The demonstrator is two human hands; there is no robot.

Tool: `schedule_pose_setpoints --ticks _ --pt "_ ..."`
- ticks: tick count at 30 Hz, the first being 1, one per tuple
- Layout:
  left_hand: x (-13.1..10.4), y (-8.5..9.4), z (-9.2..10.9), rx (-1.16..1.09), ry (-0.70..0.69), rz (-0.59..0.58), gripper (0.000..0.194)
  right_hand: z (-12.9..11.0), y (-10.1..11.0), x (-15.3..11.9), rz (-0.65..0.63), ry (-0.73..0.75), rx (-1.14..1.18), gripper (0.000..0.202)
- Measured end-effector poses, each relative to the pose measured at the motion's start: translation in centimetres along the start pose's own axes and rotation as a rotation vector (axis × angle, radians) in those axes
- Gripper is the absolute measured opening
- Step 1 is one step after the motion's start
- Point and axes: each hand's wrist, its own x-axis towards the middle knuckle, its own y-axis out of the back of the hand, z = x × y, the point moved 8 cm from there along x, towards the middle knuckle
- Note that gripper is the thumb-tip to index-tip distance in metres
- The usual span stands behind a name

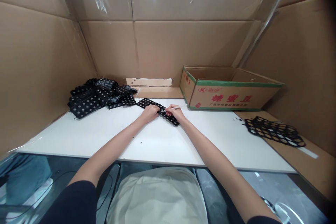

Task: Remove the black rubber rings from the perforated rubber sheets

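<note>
A black strip with pale round dots [170,118] lies slantwise on the white tabletop, its far end close to a heap of similar pieces. My left hand [150,113] is closed at the strip's near edge, fingers curled onto it; the fingertips are partly hidden. Over the right part of the strip, my right hand [174,111] grips a thin white pen-like tool [180,106], which slants up toward the right. Its working tip is too small to make out. Both hands are close together.
At the back left is a heap of black dotted material [90,102]. An open cardboard box [223,94] with green edges stands at the back right. Black ring-patterned pieces [274,132] lie on cardboard at the right. Cardboard walls [189,42] enclose the white table [168,147].
</note>
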Motion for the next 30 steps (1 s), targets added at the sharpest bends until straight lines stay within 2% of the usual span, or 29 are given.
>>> schedule_pose_setpoints --ticks 22,30 --pt "0.04 0.25 -0.03 -0.023 -0.012 0.014 0.018 -0.13 -0.07 -0.04 0.036 0.038 0.004 0.023" --pt "-0.06 0.23 -0.11 -0.032 0.051 0.038 0.019 -0.39 -0.4 -0.21 0.013 0.138 -0.049 0.023"
